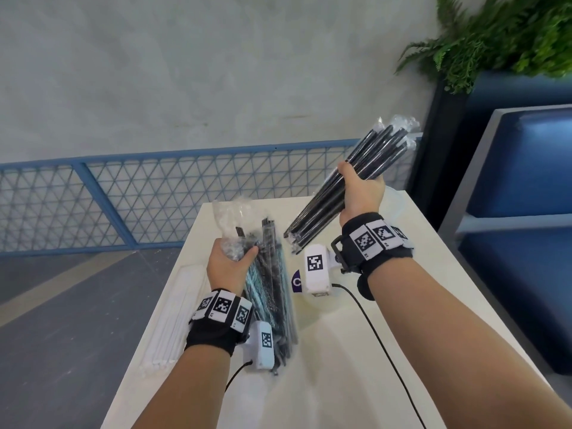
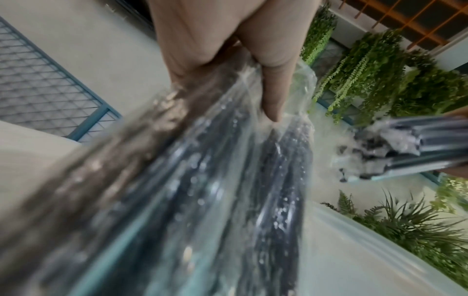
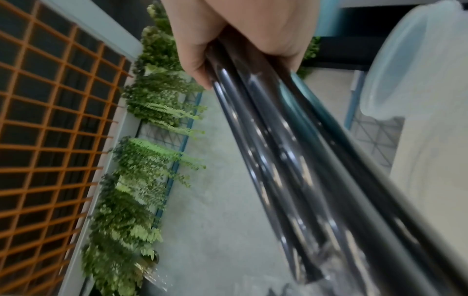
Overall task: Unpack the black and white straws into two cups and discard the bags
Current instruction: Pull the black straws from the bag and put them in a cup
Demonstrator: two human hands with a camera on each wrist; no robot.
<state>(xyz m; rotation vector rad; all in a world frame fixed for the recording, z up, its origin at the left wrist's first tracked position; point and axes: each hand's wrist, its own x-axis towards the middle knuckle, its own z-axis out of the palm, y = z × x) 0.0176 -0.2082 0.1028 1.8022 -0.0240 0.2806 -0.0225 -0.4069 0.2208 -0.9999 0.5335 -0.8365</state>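
My right hand [image 1: 359, 193] grips a bundle of black straws [image 1: 349, 184], each in clear wrap, and holds it tilted above the white table [image 1: 356, 351]; the same bundle [image 3: 291, 156] fills the right wrist view. My left hand [image 1: 230, 261] grips the clear plastic bag [image 1: 269, 274] near its open top, with more black straws inside; the bag [image 2: 202, 190] runs blurred through the left wrist view. A pack of white straws [image 1: 173, 317] lies along the table's left edge. A translucent cup [image 3: 410, 66] shows beside my right hand. Another cup [image 1: 297, 281] sits partly hidden under my right wrist.
A blue mesh railing [image 1: 154, 193] runs behind the table. A blue padded bench [image 1: 520, 212] stands to the right, with green plants [image 1: 501, 35] above it. Black cables [image 1: 380, 345] from the wrist cameras cross the tabletop.
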